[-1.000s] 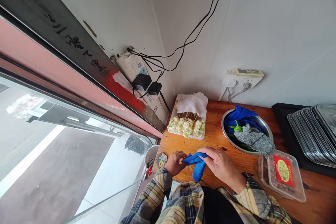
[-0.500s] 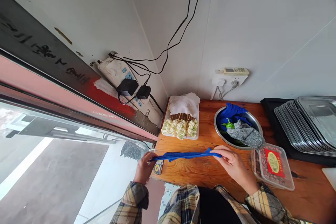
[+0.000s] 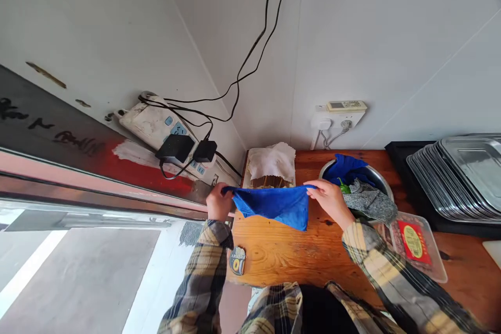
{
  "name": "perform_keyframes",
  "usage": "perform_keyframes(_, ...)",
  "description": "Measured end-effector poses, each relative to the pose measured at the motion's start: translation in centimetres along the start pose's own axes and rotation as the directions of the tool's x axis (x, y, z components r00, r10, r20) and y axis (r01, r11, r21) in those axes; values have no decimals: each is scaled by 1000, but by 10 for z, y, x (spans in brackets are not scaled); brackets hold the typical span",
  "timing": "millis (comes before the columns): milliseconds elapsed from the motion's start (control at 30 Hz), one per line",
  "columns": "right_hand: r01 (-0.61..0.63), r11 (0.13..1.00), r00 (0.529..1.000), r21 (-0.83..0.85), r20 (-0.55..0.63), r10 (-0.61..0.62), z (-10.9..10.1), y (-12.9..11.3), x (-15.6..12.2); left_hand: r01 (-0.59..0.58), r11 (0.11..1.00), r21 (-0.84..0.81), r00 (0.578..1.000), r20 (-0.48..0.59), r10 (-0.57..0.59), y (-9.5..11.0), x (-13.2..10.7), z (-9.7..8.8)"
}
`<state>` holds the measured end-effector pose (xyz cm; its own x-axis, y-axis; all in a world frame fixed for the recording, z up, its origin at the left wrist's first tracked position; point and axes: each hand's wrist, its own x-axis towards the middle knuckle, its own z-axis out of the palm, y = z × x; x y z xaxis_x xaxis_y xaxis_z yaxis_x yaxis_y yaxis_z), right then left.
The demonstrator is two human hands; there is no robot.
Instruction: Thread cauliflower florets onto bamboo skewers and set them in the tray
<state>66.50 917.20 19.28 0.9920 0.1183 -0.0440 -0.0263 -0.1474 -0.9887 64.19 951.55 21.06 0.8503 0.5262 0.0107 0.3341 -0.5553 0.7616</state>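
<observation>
A blue cloth (image 3: 274,206) hangs stretched between my two hands, above the wooden table. Its left corner is pinched in my left hand (image 3: 219,202), and the right corner in my right hand (image 3: 327,199). Behind the cloth stands a tray of skewered food, partly covered by a white cloth (image 3: 272,160); the blue cloth hides the pale pieces on the skewers. To the right of my right hand sits a metal bowl (image 3: 385,183) holding another blue cloth (image 3: 346,167), a green pepper (image 3: 344,186) and a grey cloth or glove (image 3: 370,202).
A clear plastic box (image 3: 420,250) with a red label lies on the right of the wooden table (image 3: 282,255). Behind it, metal trays (image 3: 454,182) are stacked. A round badge (image 3: 237,261) lies near the left edge. A power strip (image 3: 172,133) with black plugs hangs on the left wall.
Both hands have moved forward and up with the blue cloth. It was pulled into a thin strip and now hangs open, in front of the skewers. The view has shifted slightly.
</observation>
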Motion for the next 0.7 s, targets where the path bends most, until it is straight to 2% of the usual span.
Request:
perform_keyframes(67,-35,999,998,32,-59,37,10,15,33,30,999,-43,1000,-2,-30,-1,25,27)
perform_keyframes(133,-67,996,991,53,-112,73,18,33,52,79,993,-84,997,34,-76,-9,39,50)
perform_keyframes(200,-103,993,984,54,-140,110,23,48,54,123,985,-119,990,80,-114,-22,41,65)
perform_keyframes(267,-131,991,981,35,-140,134,25,58,45,146,977,-156,985,113,-129,-32,36,68)
perform_keyframes(400,-119,992,987,-38,-110,114,33,63,31,137,965,-222,980,175,-99,-37,23,52)
perform_keyframes(533,-95,989,991,-118,-110,82,55,58,39,98,969,-227,972,229,-44,-32,9,28)
perform_keyframes(633,-91,987,989,-136,-129,74,65,55,41,40,984,-176,980,201,-4,-34,-11,8)
perform_keyframes(700,-94,988,989,-120,-122,79,62,53,33,-25,994,-103,986,161,42,-38,-29,-9)
